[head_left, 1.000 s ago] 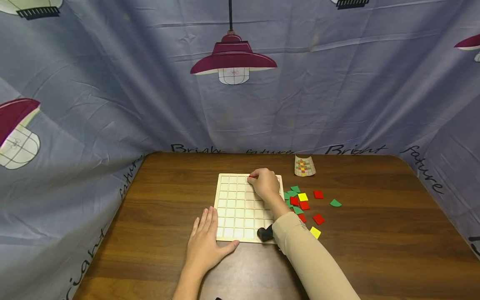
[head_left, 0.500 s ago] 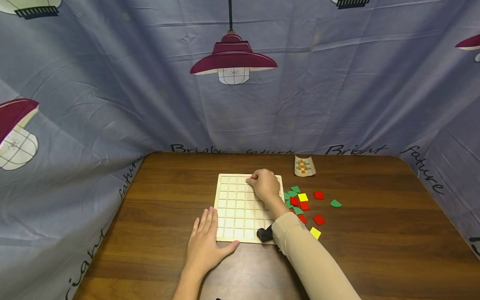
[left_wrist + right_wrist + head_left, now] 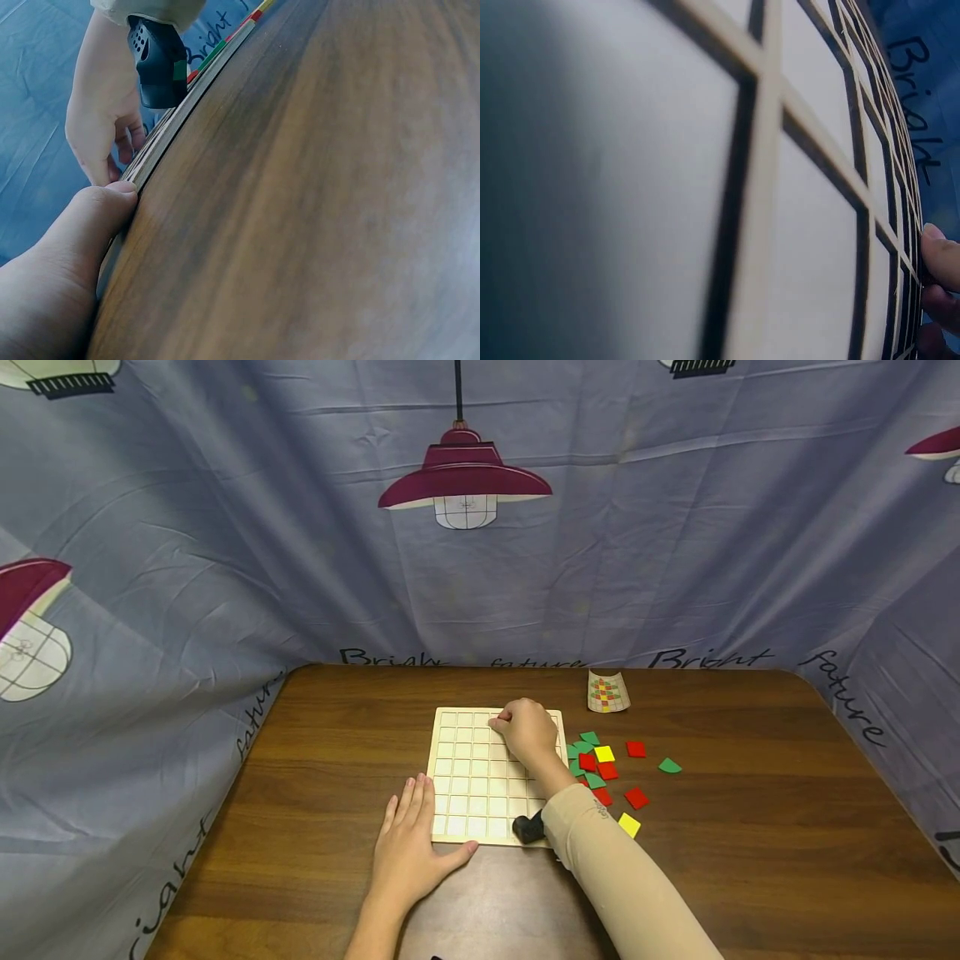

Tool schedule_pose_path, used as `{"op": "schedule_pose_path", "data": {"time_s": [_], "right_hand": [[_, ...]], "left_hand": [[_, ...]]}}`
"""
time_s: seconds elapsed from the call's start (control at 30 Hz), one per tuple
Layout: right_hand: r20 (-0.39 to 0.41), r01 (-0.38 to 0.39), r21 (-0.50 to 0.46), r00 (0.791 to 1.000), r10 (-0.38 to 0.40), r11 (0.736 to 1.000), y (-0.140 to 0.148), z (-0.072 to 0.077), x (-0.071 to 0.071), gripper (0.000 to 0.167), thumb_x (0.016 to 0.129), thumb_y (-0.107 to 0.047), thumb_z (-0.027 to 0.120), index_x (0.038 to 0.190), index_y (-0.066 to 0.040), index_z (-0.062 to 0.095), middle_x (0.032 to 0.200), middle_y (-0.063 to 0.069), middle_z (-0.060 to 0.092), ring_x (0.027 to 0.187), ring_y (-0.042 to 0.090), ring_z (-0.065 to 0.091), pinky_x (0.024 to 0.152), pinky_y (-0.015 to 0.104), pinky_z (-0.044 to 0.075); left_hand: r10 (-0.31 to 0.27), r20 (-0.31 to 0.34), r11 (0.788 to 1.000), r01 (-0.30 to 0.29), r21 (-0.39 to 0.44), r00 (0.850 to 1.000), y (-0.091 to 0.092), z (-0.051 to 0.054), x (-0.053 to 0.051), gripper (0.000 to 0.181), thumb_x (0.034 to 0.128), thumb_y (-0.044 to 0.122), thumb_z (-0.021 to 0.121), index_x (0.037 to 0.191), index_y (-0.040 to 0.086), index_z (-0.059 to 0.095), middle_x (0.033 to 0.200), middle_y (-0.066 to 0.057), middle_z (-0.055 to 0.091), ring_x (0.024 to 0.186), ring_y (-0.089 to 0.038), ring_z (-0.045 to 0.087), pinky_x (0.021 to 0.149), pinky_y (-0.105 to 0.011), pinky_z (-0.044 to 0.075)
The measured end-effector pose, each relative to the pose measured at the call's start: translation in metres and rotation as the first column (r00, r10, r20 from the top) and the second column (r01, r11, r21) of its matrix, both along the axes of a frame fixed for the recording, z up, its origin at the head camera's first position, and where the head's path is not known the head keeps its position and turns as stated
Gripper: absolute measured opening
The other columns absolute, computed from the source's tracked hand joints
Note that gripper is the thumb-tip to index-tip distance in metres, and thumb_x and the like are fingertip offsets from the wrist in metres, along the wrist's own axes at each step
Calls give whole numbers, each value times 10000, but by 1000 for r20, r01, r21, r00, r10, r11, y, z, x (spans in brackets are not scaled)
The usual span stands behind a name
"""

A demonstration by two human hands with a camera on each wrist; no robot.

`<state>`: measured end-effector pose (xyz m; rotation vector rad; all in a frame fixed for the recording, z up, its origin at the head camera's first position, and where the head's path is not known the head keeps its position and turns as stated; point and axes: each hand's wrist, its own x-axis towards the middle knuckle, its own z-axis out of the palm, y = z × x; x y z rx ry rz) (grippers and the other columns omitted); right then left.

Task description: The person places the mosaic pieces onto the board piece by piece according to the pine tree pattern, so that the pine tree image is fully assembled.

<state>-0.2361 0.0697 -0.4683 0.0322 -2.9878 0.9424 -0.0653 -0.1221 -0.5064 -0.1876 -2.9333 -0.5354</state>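
A pale wooden grid board (image 3: 471, 777) with square recesses lies on the table. Over its top rows my right hand (image 3: 528, 733) pinches a small red tile (image 3: 503, 717), mostly covered by the fingers. In the right wrist view the fingertips (image 3: 939, 259) show at the grid's far side; the tile cannot be made out there. My left hand (image 3: 408, 839) rests with straight fingers along the board's left edge, its thumb (image 3: 105, 206) at the near edge. Right of the board lie loose red tiles (image 3: 636, 749), yellow tiles (image 3: 604, 754) and green rounded tiles (image 3: 670, 766).
A small curled pattern card (image 3: 608, 692) stands on the brown wooden table (image 3: 750, 827), behind the loose tiles. A black wrist camera (image 3: 528, 828) on the right arm hangs over the board's near right corner. A printed blue curtain (image 3: 300, 527) backs the table.
My right hand has shifted very slightly left over the top rows, and less of the red tile shows between its fingers. The left hand, board and loose tiles stay put.
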Motion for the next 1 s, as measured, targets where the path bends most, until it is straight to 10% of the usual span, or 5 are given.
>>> {"op": "schedule_pose_path", "data": {"time_s": [0.73,1.0], "right_hand": [[47,-28,8,998,28,1000,-1,5,3,146,920,-237,707,787,-196,752,1081,7,703,680,161,584,489,260,391],[63,-38,6,997,38,999,4,7,4,139,894,-215,734,764,-170,711,903,5,709,652,164,573,506,258,402]], "left_hand": [[8,13,1000,-8,-2,1000,0,1,-1,1161,765,812,578,1567,38,252,1630,-131,268,1536,-261,218,1255,-478,174],[8,28,1000,-8,8,1000,1,2,0,1162,768,813,573,1566,33,249,1631,-137,260,1538,-264,208,1257,-482,164]]}}
